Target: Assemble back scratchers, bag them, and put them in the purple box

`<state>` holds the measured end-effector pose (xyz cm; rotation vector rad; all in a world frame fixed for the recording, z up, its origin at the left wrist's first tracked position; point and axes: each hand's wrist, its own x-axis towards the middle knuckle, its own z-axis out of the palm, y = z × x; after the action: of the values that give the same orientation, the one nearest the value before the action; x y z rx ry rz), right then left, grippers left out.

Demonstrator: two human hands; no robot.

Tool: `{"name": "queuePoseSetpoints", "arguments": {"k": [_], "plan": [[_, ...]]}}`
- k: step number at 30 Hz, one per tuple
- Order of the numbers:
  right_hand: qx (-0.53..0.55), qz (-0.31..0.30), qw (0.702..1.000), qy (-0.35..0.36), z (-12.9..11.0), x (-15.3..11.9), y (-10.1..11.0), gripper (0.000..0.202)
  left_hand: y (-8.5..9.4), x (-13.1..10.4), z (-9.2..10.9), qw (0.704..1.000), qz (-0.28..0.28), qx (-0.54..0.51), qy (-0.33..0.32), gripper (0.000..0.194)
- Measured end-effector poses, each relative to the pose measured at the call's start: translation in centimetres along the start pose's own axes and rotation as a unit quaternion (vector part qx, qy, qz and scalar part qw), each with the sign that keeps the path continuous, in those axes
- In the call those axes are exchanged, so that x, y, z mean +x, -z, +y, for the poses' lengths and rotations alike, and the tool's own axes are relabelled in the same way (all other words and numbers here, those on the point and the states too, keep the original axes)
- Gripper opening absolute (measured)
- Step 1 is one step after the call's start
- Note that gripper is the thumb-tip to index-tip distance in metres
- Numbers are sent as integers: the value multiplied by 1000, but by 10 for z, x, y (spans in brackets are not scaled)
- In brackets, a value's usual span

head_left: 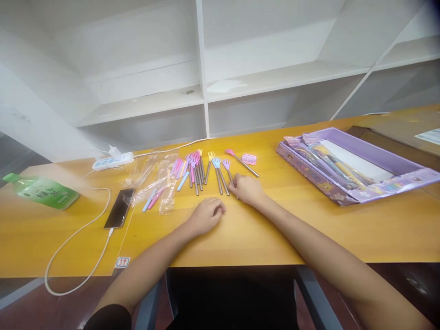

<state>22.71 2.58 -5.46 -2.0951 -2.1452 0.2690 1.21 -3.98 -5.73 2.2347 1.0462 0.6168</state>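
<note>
My right hand (248, 189) has its fingers closed on the metal rod of a back scratcher (226, 165) with a purple hand-shaped head, which lies on the table. To the left of it, my left hand (206, 215) rests on the wood with its fingers curled in and nothing visible in them. Beyond both hands lie blue back scratchers (218, 176), a yellow back scratcher (210, 158) and a cluster of pink back scratchers (194, 162). One pink back scratcher (242, 162) lies apart at a slant, near a small pink packet (249, 159).
Left of the cluster are coloured handles (151, 199) and clear plastic wrap (167, 188). A phone (119, 208) on a white cable, a power strip (113, 160) and a green bottle (43, 190) stand further left. A purple box (374, 149) holds wrapped back scratchers at right, near cardboard (405, 130).
</note>
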Motion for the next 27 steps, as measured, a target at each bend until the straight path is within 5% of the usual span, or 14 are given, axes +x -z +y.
{"name": "queuePoseSetpoints", "arguments": {"k": [8,14,19,27], "plan": [[-6,-14,1000,-1,6,-2,6,38,9,-1,-7,999,36,0,40,18],[7,-15,1000,19,11,-3,6,37,77,26,-29,968,189,139,87,20],[24,-21,999,38,16,-5,8,39,126,69,-60,935,114,282,180,24],[54,-20,997,48,26,-7,11,35,125,94,-83,913,76,311,252,22]]}}
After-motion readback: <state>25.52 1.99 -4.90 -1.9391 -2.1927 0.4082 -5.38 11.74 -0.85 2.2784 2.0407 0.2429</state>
